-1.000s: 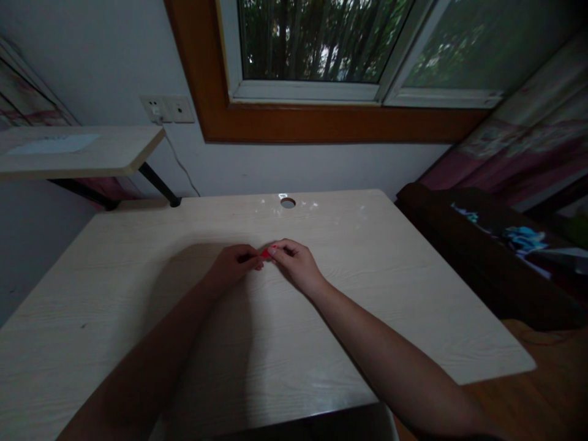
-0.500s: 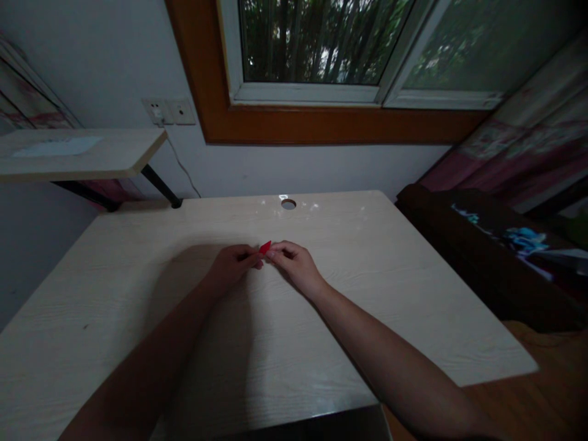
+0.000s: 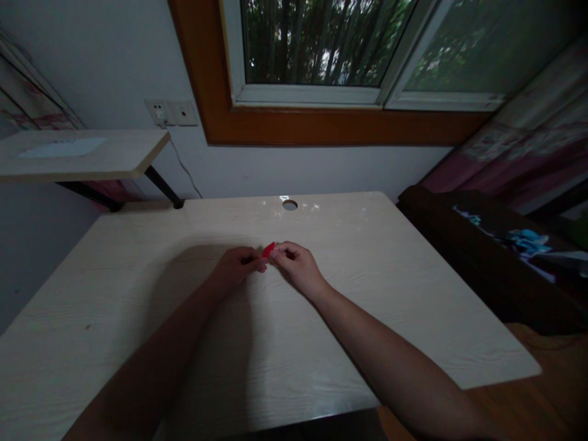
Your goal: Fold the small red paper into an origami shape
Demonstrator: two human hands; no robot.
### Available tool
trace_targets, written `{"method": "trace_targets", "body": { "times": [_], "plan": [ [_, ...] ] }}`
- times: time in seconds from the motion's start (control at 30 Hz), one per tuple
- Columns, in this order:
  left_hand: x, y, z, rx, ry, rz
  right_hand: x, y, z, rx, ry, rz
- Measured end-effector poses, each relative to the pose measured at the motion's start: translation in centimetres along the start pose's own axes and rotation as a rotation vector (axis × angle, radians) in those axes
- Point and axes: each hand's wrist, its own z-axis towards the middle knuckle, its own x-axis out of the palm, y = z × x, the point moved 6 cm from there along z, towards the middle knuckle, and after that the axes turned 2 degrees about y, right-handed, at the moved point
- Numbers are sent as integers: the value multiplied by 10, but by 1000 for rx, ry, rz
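Both my hands meet over the middle of a pale wooden desk (image 3: 138,257). My left hand (image 3: 236,268) and my right hand (image 3: 296,267) each pinch a small red piece (image 3: 268,249), which looks like folded paper with a pointed tip sticking up between the fingertips. The fingers of both hands are curled and pressed together on it. Most of the red piece is hidden by the fingers.
A round cable hole (image 3: 290,205) sits near the desk's far edge. A raised side shelf (image 3: 92,153) stands at the left, with wall sockets (image 3: 172,113) beside it. A dark bed frame (image 3: 487,257) runs along the right, and a window (image 3: 321,43) is ahead.
The red piece has turned between the fingertips, and its pointed tip now stands up higher. Both hands stayed in nearly the same spot.
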Motion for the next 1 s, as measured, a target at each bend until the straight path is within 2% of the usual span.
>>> {"method": "trace_targets", "body": {
  "times": [0.17,0.4,0.67,1.0],
  "plan": [
    [0,-2,-1,32,-6,-23,1,2,0,7,-13,17],
    [-2,0,0,-43,-56,-129,1,4,0,12,-5,23],
    [1,3,1,27,12,-45,1,5,1,3,-23,-2],
    [1,-3,0,47,20,23,1,12,-1,-39,-10,-38]
  ]
}}
